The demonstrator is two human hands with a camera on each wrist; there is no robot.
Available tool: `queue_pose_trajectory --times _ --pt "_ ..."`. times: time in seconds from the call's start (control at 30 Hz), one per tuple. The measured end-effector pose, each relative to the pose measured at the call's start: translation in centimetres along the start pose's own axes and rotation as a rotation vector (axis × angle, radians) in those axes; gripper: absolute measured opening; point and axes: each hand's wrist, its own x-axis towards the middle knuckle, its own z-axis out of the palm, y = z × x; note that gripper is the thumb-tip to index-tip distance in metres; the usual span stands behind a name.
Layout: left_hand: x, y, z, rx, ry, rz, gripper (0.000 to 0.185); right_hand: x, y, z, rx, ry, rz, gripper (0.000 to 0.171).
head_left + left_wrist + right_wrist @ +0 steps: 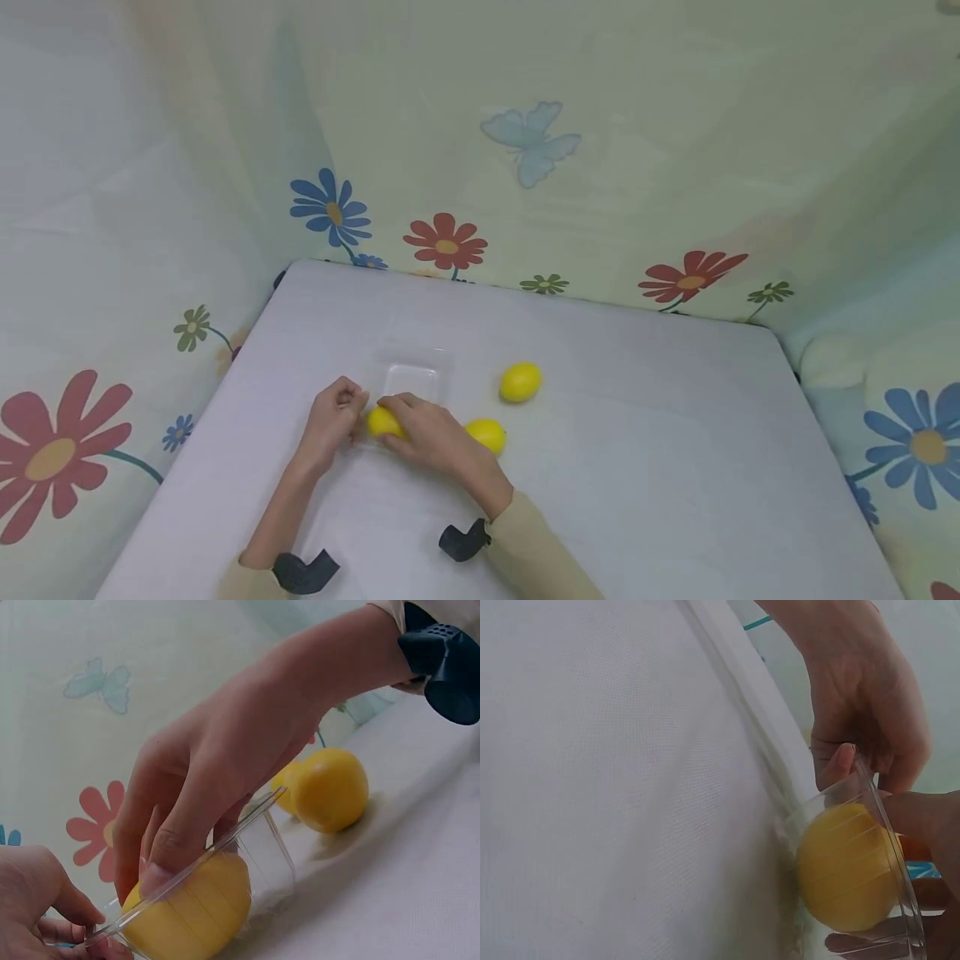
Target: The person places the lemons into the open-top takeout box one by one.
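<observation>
I read the step in hand as setting a lemon down in the clear box. My right hand (431,435) was part-closed, thumb and fingers curled round the held lemon (386,423), which sat inside the near end of the box (414,381). My left hand (330,421), just left of it, was mostly closed, pinching the rim. The near lemon (487,435) lay just right of my right hand, the far lemon (521,382) ahead and to its right, both on the surface (637,467). The next move, I judged, called for loosening the right fingers and lifting them clear of the rim while the left steadied the box.
</observation>
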Motion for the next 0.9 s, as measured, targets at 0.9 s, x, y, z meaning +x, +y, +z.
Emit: queue_pose_trajectory --times 0.9 --pt "0.2 -0.5 -0.3 -0.014 -0.015 0.0 0.017 -10.5 5.1 -2.5 -0.026 0.156 0.118 0.055"
